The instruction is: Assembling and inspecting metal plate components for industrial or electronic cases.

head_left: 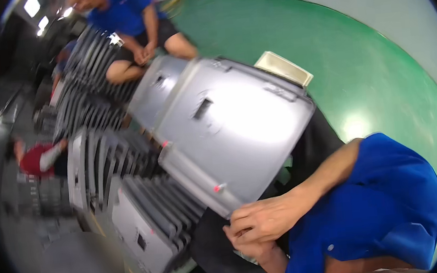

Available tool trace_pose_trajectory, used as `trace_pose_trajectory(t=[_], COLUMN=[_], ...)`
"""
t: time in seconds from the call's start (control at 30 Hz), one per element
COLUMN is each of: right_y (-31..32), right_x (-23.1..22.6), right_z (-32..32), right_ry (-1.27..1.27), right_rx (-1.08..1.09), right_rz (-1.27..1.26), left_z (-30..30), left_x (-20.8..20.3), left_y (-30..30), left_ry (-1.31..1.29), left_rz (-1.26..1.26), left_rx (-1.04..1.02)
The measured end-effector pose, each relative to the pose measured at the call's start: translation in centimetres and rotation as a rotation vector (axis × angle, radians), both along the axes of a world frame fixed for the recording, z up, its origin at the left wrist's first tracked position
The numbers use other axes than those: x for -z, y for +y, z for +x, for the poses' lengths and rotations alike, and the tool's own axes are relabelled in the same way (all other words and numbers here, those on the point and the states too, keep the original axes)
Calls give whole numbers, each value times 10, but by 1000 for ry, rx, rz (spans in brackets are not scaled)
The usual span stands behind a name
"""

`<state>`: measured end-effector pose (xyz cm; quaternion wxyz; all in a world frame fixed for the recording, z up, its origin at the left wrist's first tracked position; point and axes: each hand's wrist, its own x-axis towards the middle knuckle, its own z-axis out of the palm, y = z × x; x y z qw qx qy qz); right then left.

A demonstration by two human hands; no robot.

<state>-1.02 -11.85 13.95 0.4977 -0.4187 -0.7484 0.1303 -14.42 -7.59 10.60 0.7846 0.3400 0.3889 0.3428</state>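
Just off the near corner of a large silver-grey panel, my two hands are together. My right hand lies over my left hand, with the fingers of both curled in. Whatever is between the fingers, if anything, is too small or hidden to make out. The panel has a raised rim, a small dark rectangular opening and small red pieces along its left edge. It lies flat in front of me, its bright surface reflecting the light.
Beyond the panel, a co-worker in a blue shirt sits by a second grey panel. Stacks of similar panels stand on the left. A cream plastic bin sits past the far right edge. Further left is a person in red.
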Motion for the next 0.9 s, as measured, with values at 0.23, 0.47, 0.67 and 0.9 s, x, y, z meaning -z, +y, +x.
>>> trace_pose_trajectory(t=[0.23, 0.47, 0.67, 0.9], right_y=[-36, -61, -94, -104], right_x=[16, 33, 109, 78], right_z=[-3, 23, 19, 37], right_ry=[1268, 1891, 2173, 2216], right_rx=[57, 66, 34, 10], right_rz=[-424, -263, -77, -168], left_z=[51, 109, 163, 136], left_x=[-39, 11, 5, -15], left_y=[-4, -36, -93, -89], left_ry=[-575, 94, 449, 122], left_rz=[222, 1110, 1621, 1510], left_rx=[186, 422, 7, 489])
